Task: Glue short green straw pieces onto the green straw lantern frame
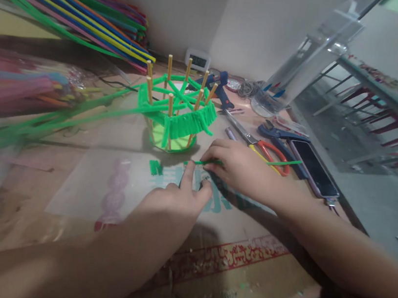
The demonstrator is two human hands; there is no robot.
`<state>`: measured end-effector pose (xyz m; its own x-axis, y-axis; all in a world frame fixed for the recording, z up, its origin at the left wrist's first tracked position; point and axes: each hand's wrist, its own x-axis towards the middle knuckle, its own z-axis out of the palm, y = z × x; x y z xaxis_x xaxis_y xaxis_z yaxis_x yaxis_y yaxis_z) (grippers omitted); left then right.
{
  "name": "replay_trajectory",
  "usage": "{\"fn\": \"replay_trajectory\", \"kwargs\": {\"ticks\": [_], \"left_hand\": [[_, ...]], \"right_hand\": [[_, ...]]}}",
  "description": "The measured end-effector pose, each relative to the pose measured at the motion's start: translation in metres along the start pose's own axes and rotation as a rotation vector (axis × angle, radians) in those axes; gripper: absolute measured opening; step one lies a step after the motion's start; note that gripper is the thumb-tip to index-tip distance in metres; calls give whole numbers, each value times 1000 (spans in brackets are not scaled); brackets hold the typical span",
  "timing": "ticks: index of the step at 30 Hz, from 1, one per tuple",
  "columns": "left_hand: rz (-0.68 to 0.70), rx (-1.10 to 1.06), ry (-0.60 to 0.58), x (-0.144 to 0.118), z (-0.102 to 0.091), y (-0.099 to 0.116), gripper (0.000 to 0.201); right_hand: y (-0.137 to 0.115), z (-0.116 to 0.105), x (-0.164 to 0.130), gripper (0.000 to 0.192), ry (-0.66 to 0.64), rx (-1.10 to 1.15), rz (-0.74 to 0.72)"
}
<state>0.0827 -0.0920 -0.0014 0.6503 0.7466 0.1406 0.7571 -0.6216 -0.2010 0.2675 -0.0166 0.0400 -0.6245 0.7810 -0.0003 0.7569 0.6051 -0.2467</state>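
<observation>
A green pipe cleaner lies across the work spot, its middle hidden under my right hand. The fingers of that hand are pinched on it. My left hand has its index finger stretched out, with the tip touching the pipe cleaner's other end; its thumb stands apart. To the left of the fingertips are short cut green pieces on a printed plastic sheet. Just beyond the hands stands a round frame of wooden sticks and green pipe cleaners, with a light green base.
Orange-and-yellow scissors, pliers and a phone lie at right. Behind are a blue glue gun, a small clock and a clear tall container. Bundled coloured pipe cleaners fill the left back.
</observation>
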Motion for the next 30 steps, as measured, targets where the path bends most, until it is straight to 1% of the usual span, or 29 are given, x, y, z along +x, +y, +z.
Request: {"fn": "replay_trajectory", "kwargs": {"ticks": [2, 4, 7, 10, 14, 18, 21, 24, 26, 30], "left_hand": [[5, -15, 6, -1, 2, 0, 51], [3, -38, -22, 0, 1, -1, 53], [-2, -98, -147, 5, -4, -4, 55], [-7, -167, -272, 11, -11, -6, 55], [-21, -214, -332, 16, -20, -7, 54], [-20, -253, -372, 18, -27, -9, 54], [-16, -286, -375, 17, -29, -9, 54], [-20, -283, -329, 15, -25, -9, 54], [-5, -270, -296, 13, -23, -10, 53], [46, -235, -215, 10, -24, -19, 51]], "right_hand": [[0, 1, 2, 8, 7, 47, 47], [-1, 1, 5, 8, 15, 68, 98], [-2, 1, 8, 8, 8, 60, 149], [-7, 2, 10, 9, 11, -12, 166], [-14, 5, 11, 10, 10, -119, 218], [-16, 1, 12, 9, -26, -82, 255], [-14, -2, 13, 7, -58, 1, 274], [-11, 4, 13, 6, -26, 66, 283], [-8, 13, 11, 5, 38, 64, 260], [-4, 27, 3, 4, 212, -14, 156]]}}
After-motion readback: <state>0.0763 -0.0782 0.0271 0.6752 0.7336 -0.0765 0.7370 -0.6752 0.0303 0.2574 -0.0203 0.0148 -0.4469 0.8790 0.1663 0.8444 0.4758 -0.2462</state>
